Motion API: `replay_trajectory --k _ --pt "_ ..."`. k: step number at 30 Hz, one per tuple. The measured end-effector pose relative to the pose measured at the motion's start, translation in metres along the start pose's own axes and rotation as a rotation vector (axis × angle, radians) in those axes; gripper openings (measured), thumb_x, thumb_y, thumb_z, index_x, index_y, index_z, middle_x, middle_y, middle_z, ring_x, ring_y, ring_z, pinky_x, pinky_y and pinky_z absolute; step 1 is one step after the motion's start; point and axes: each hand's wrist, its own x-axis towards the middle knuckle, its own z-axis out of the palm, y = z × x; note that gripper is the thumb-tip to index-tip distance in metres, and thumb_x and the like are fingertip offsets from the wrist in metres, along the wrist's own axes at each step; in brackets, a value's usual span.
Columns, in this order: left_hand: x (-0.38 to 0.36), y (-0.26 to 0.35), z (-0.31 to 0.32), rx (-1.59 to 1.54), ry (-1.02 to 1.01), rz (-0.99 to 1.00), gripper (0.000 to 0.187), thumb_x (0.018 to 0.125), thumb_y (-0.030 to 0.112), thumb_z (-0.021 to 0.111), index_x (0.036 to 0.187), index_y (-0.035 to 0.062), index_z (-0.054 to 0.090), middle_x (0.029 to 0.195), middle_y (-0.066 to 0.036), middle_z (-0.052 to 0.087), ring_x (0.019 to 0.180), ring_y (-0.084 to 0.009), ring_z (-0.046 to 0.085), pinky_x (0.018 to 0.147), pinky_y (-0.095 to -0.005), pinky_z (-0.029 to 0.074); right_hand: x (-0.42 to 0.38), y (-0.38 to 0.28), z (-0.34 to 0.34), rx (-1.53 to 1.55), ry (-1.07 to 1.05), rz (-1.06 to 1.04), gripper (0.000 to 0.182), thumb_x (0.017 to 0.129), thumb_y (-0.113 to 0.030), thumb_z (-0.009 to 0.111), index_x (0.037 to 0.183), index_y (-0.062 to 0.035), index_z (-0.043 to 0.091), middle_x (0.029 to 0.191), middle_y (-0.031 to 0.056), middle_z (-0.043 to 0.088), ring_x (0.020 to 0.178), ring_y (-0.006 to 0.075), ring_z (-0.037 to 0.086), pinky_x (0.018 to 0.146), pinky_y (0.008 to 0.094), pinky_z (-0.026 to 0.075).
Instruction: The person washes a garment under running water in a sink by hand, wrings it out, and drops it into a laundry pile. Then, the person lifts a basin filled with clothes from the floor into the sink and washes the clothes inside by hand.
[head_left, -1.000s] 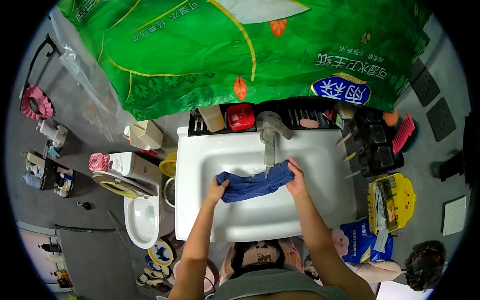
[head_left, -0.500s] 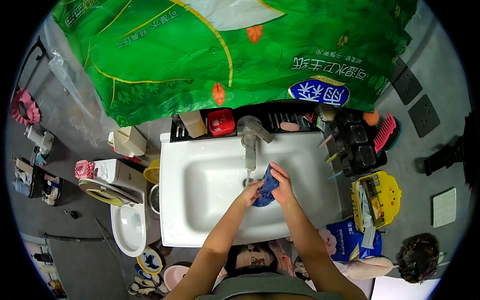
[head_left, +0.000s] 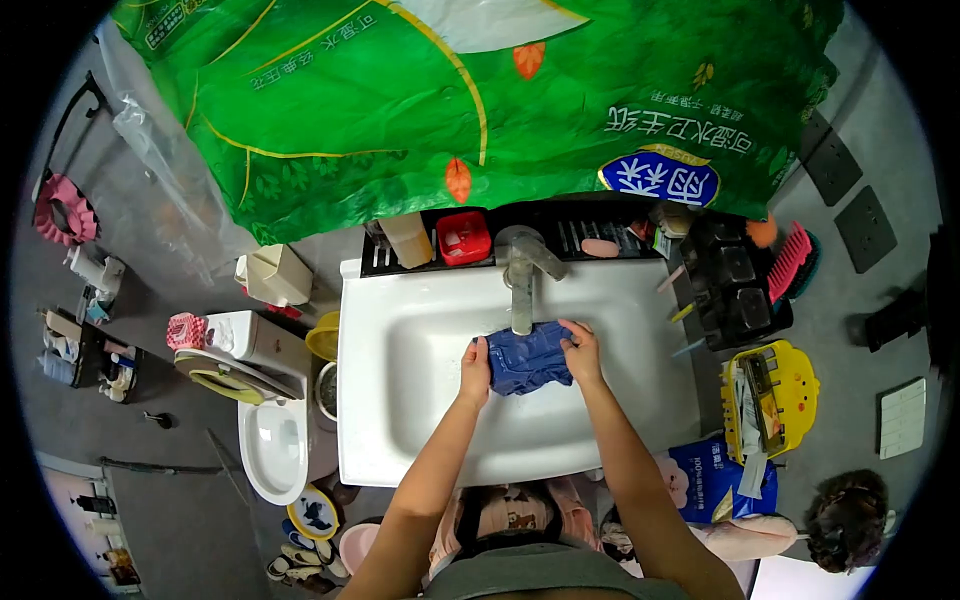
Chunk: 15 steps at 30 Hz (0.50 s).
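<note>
I grip the bunched dark blue cloth (head_left: 530, 357) with my left hand (head_left: 474, 366) and right hand (head_left: 582, 352), holding it beneath the chrome tap (head_left: 522, 280) over the white ceramic basin (head_left: 400, 420) so drips fall inside.

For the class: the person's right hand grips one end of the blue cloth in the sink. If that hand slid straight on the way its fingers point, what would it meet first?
The right hand points across the blue cloth, so it would probably bunch the cloth and then meet the left hand at its other end, below the tap; depth is uncertain.

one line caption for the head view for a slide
Both hands, left and right, hold a blue cloth under the faucet over a white sink.
</note>
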Motion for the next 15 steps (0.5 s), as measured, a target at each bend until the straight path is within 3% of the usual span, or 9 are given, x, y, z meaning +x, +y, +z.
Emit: replay_trajectory --k 2,4,6,8,9,13,15 --pt "0.017 -0.002 -0.023 0.455 0.029 0.390 0.028 0.088 0.026 0.049 0.070 0.0041 0.052 0.060 -0.001 0.050 0.053 -0.0118 0.042 0.051 -0.0255 0.038 0.003 0.009 0.008 0.049 -0.011 0.062 0.039 0.066 0.011 0.054 0.103 0.0000 0.058 0.086 0.0010 0.051 0.075 0.0101 0.050 0.066 0.0215 0.041" --pt "0.016 0.009 -0.027 0.609 0.207 0.561 0.031 0.087 0.022 0.050 0.067 -0.0009 0.049 0.055 -0.004 0.043 0.052 -0.0117 0.037 0.049 -0.0248 0.034 0.000 0.019 0.021 0.372 0.007 0.237 0.038 0.068 0.008 0.051 0.105 -0.0008 0.056 0.090 0.0044 0.053 0.080 0.0140 0.052 0.070 0.0238 0.043" --pt "0.028 0.010 -0.040 0.628 0.142 0.522 0.031 0.089 0.028 0.045 0.074 0.0028 0.052 0.056 -0.003 0.047 0.051 -0.0128 0.043 0.048 -0.0254 0.038 -0.002 0.026 0.034 0.688 0.009 0.496 0.035 0.071 0.004 0.050 0.105 -0.0031 0.056 0.091 0.0057 0.055 0.079 0.0158 0.053 0.070 0.0253 0.043" --pt "0.019 0.018 -0.036 0.270 0.029 0.087 0.030 0.090 0.034 0.042 0.080 0.0068 0.052 0.061 -0.002 0.051 0.055 -0.0142 0.049 0.050 -0.0267 0.042 -0.010 0.030 0.045 0.986 -0.005 0.856 0.031 0.074 -0.001 0.050 0.103 -0.0069 0.057 0.088 0.0048 0.056 0.073 0.0154 0.051 0.068 0.0259 0.043" --pt "0.014 0.024 -0.030 0.087 -0.030 -0.127 0.031 0.090 0.036 0.040 0.084 0.0087 0.053 0.063 -0.002 0.053 0.057 -0.0150 0.052 0.052 -0.0273 0.044 -0.015 0.026 0.052 1.026 -0.030 0.889 0.023 0.082 -0.006 0.042 0.103 -0.0037 0.052 0.092 0.0096 0.057 0.084 0.0205 0.057 0.074 0.0308 0.048" --pt "0.024 0.015 -0.031 -0.416 -0.500 -0.421 0.042 0.087 0.046 0.038 0.099 0.0078 0.052 0.091 -0.007 0.058 0.082 -0.0205 0.057 0.073 -0.0328 0.047 -0.028 0.024 0.068 0.986 -0.559 0.946 0.020 0.086 -0.011 0.042 0.100 -0.0034 0.054 0.090 0.0074 0.060 0.081 0.0187 0.059 0.074 0.0296 0.049" --pt "0.016 0.021 -0.021 -0.479 -0.514 -0.481 0.042 0.087 0.046 0.039 0.099 0.0078 0.053 0.091 -0.007 0.058 0.083 -0.0204 0.056 0.076 -0.0340 0.046 -0.031 0.042 0.081 1.030 -0.858 0.949 0.020 0.087 -0.014 0.043 0.098 -0.0034 0.055 0.093 0.0068 0.060 0.081 0.0173 0.060 0.074 0.0283 0.049"
